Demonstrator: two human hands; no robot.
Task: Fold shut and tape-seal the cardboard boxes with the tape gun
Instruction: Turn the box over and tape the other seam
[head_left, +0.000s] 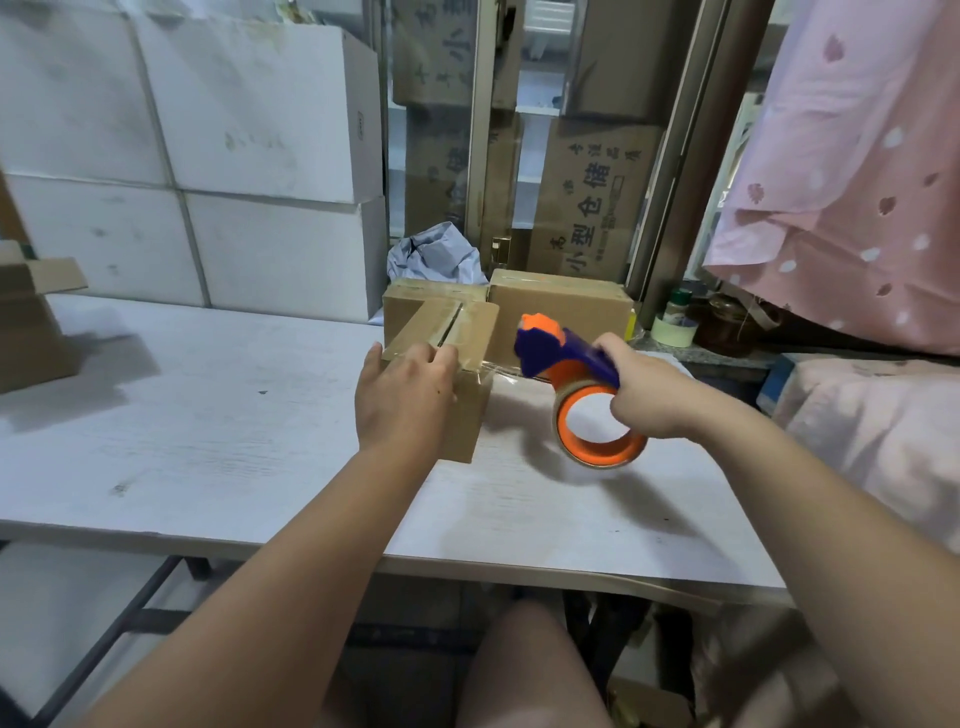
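Watching through the head camera, I see the left hand (402, 395) lying on the near end of the small cardboard box (470, 415), fingers stretched fairly flat across its top and the thumb splayed off to the left; it presses down rather than grasps. That box sits on the white table (208, 415), toward the far middle, its top flaps folded in with a dark seam running down the centre under a glossy band of tape. The right hand (644, 389) is curled tight around the handle of the tape gun (550, 356) (purple body, orange nose, orange core inside the roll), which is held just to the right of the box with its nose angled back toward it. Between the box's right edge and the gun I can make out a thin clear strip (498, 370) that looks like tape stretched across the gap, though motion blur keeps me from seeing where it ends. Two more closed boxes stand just behind: the rear left box (410, 304) and the rear right box (561, 306). An open-flapped box (31, 322) sits at the table's left edge, white cartons (234, 156) are stacked along the back, and a pink dotted cloth (857, 182) hangs at the upper right above a ledge with a pale tape roll (674, 330)
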